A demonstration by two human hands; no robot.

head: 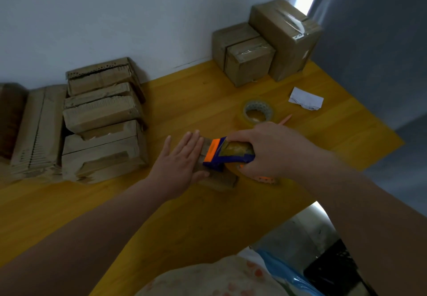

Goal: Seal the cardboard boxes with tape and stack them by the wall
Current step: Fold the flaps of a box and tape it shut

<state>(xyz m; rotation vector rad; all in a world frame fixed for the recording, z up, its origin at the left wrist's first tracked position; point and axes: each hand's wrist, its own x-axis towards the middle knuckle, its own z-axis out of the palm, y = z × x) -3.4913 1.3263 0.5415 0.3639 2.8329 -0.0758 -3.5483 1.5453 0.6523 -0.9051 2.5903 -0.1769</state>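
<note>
Head view: a small brown cardboard box (221, 181) lies near the middle of the yellow wooden table (208, 214), almost wholly covered by both hands. The left hand (182, 157) rests flat on the box's left part, fingers straight and close together, pointing away from the person and pressing down. The right hand (270, 150) grips a blue-and-orange plastic tape dispenser (221, 154), fingers curled round its body. The dispenser's orange front edge sits on the box top, just beside the left fingertips.

The coming pull of tape depends on this: the dispenser lies to the right of the flat hand, and the box seems to run lengthwise from the far left toward the near right. So little cardboard shows that this axis is only a guess. The right hand is the one placed to draw the tape, while the left steadies the box.

The seam, any tape already laid, and the box's far end are all hidden. Motion blur softens the dispenser's lower edge.

Against the pale wall (115, 18), a stack of flat brown cartons (104, 120) stands at left and taped brown boxes (265, 46) in the far right corner. A loose roll of clear tape (258, 112) lies beyond the right hand.
</note>
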